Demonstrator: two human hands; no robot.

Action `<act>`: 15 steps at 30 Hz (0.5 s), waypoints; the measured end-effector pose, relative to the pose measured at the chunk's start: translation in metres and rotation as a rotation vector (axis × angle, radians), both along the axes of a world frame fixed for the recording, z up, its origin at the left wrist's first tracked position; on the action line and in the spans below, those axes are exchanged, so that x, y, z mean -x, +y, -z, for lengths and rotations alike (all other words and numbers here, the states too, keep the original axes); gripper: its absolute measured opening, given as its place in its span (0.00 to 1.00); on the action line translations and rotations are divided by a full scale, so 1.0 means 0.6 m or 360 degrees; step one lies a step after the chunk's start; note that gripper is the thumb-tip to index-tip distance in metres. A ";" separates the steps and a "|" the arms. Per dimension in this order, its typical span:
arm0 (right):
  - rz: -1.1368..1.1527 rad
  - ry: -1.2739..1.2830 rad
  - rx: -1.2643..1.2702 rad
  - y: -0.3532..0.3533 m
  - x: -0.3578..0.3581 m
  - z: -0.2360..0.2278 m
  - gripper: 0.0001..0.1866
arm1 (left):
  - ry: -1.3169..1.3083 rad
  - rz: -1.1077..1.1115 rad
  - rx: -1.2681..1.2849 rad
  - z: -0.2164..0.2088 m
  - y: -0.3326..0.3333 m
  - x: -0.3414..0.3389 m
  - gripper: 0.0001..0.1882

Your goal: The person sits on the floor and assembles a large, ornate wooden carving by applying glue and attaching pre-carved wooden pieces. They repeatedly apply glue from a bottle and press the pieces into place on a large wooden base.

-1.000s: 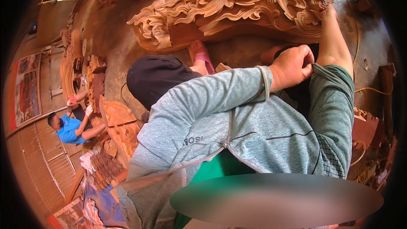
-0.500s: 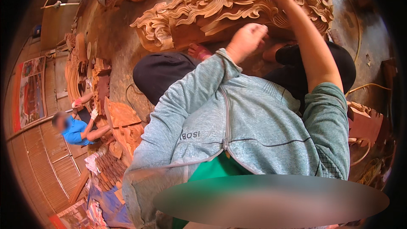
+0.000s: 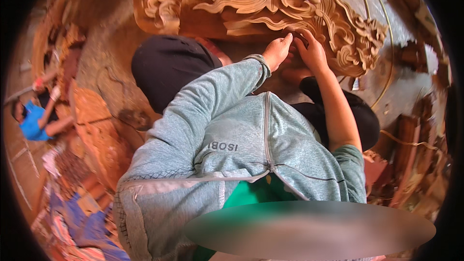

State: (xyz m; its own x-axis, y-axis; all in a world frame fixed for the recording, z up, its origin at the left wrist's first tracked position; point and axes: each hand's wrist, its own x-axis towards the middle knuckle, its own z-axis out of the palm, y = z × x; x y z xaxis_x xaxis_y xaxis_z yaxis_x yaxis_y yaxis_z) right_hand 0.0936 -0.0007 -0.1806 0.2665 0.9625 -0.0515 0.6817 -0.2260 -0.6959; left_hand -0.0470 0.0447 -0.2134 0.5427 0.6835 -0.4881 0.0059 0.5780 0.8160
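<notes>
A long carved wooden panel [image 3: 261, 0] with deep scrolls and leaf shapes lies in front of me, by my feet. My left hand [image 3: 278, 53] is closed just off its near edge, with the thumb pointing up toward the wood. Close beside it, my right hand [image 3: 313, 55] has its fingers bent over toward the left fingertips. The two hands meet or nearly meet at the tips. Whatever lies between the fingers, if anything, is too small or hidden to make out.
To the left, a person in a blue shirt [image 3: 35, 121] works by other wooden pieces. A flat reddish-brown wood piece [image 3: 92, 111] lies nearer me. On the right are a yellowish hose [image 3: 389, 75] and wood offcuts [image 3: 406, 140]. My knee [image 3: 169, 67] is bent beside the panel.
My right hand has come down off the top of the carving to beside my left hand. The left hand has shifted slightly. The whole view has turned to the right.
</notes>
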 end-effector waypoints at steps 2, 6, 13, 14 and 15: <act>-0.0006 -0.0136 0.0090 0.010 0.006 -0.005 0.20 | -0.0001 -0.0084 0.0046 -0.004 0.003 -0.005 0.27; -0.0141 -0.0335 -0.0119 0.046 0.024 -0.013 0.18 | 0.0139 -0.0424 -0.0415 0.028 0.024 -0.032 0.21; -0.0375 -0.0515 -0.0054 0.107 -0.003 -0.033 0.16 | 0.0645 -0.0442 -0.0887 0.034 0.061 -0.071 0.24; -0.0401 -0.0541 -0.0082 0.111 0.008 -0.037 0.16 | 0.0639 -0.0595 -0.0888 0.025 0.064 -0.067 0.24; -0.0406 -0.0581 -0.0102 0.110 0.011 -0.040 0.17 | 0.0613 -0.0729 -0.0886 0.006 0.057 -0.074 0.24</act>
